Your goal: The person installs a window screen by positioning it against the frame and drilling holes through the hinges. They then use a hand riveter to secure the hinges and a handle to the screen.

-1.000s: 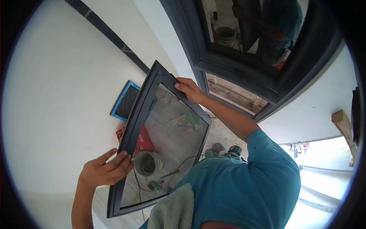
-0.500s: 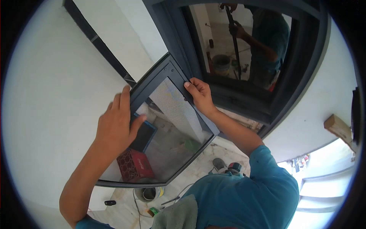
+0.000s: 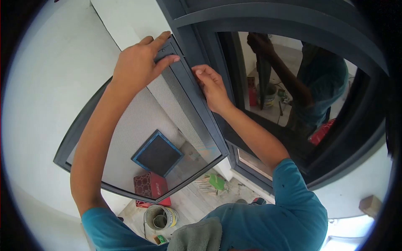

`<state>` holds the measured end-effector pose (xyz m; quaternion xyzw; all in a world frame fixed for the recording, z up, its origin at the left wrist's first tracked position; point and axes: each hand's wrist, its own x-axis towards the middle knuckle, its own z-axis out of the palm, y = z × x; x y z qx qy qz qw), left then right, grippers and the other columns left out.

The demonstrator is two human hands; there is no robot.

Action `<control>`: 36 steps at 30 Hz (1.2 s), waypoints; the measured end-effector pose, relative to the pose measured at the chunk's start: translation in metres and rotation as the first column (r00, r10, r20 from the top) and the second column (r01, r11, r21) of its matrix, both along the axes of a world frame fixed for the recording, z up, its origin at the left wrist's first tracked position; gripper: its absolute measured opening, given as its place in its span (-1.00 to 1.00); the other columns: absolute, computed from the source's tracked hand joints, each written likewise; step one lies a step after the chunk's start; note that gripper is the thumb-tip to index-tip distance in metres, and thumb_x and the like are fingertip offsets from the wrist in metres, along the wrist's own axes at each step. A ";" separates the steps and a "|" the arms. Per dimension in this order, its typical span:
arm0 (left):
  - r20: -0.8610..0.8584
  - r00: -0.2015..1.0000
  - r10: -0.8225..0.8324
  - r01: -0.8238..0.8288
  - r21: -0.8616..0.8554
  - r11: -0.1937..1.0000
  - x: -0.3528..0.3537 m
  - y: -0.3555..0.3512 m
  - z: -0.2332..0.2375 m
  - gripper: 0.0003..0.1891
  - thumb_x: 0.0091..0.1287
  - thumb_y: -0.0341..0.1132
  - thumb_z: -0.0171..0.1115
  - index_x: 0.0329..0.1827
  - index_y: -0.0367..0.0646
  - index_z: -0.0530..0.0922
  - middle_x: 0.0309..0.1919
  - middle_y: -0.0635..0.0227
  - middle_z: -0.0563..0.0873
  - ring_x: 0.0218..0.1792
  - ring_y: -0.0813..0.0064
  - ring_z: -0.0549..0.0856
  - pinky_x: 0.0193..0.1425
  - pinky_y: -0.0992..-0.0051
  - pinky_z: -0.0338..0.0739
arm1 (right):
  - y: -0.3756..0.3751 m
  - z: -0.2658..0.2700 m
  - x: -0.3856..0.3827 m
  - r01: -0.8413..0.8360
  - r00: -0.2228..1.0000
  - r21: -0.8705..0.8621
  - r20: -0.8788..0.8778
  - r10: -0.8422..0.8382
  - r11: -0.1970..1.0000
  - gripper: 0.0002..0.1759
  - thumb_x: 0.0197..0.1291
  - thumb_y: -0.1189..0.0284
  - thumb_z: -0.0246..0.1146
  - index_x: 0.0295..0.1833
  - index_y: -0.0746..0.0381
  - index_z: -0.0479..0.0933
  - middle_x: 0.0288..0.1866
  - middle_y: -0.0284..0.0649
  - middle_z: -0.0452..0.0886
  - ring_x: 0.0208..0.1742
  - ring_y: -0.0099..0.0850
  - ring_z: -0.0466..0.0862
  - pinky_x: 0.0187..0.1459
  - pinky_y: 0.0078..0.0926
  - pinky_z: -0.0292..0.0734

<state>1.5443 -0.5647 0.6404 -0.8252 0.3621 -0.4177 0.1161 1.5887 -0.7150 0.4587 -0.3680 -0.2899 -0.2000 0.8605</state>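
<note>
A dark grey framed mesh screen (image 3: 192, 94) stands tilted in front of me, its right side along the dark window frame (image 3: 196, 50). My left hand (image 3: 138, 65) grips its upper corner, fingers over the top and thumb on the front face. Just beyond the screen's right edge is my right hand (image 3: 215, 92), its thumb and fingers pinched together close to the window frame. Whatever is between those fingertips, if anything, is too small to make out. Dark window glass (image 3: 251, 102) behind the right hand mirrors a person in a blue-green shirt.
Through the mesh I see a dark square panel with blue edging (image 3: 158, 154) and a red box (image 3: 158, 188). A bucket (image 3: 172, 217) and a green item (image 3: 217, 182) are on the floor. At the right, a wooden block (image 3: 370, 206) juts near the white wall (image 3: 335, 188).
The screen has swung closer to the window frame. My left hand has moved up to its top corner. My right hand has let go of the screen's edge and now pinches beside it.
</note>
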 end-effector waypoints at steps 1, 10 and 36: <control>0.000 1.000 -0.013 0.013 0.002 1.000 0.007 -0.007 0.004 -0.32 0.26 0.13 0.39 0.32 -0.15 0.57 -0.24 0.12 0.75 -0.37 0.17 0.76 -0.23 0.29 0.63 | -0.007 0.002 0.013 -0.009 1.000 -0.012 0.019 0.009 1.000 -0.82 0.43 0.35 0.25 -0.03 0.24 0.63 -0.25 -0.44 0.64 -0.24 -0.70 0.53 -0.15 -0.72 0.41; -0.017 0.999 0.049 -0.048 0.066 0.997 0.045 -0.029 0.008 -0.24 0.19 0.18 0.43 0.29 -0.24 0.59 -0.30 0.13 0.75 -0.41 0.21 0.78 -0.23 0.33 0.68 | -0.045 0.007 0.062 -0.022 0.999 -0.318 0.021 0.030 0.948 -0.76 0.43 0.34 0.27 0.09 0.21 0.66 -0.14 -0.40 0.71 -0.14 -0.66 0.63 -0.09 -0.62 0.55; -0.198 0.980 -0.038 0.040 0.007 0.999 0.056 -0.017 0.019 -0.31 0.12 -0.07 0.58 0.28 -0.23 0.60 -0.13 0.09 0.79 -0.48 0.33 0.72 -0.28 0.42 0.61 | -0.049 0.026 0.060 0.477 0.859 -0.495 0.436 -0.268 0.726 -0.85 0.29 0.57 0.24 -0.07 0.38 0.60 -0.38 -0.26 0.69 -0.34 -0.63 0.67 -0.30 -0.62 0.57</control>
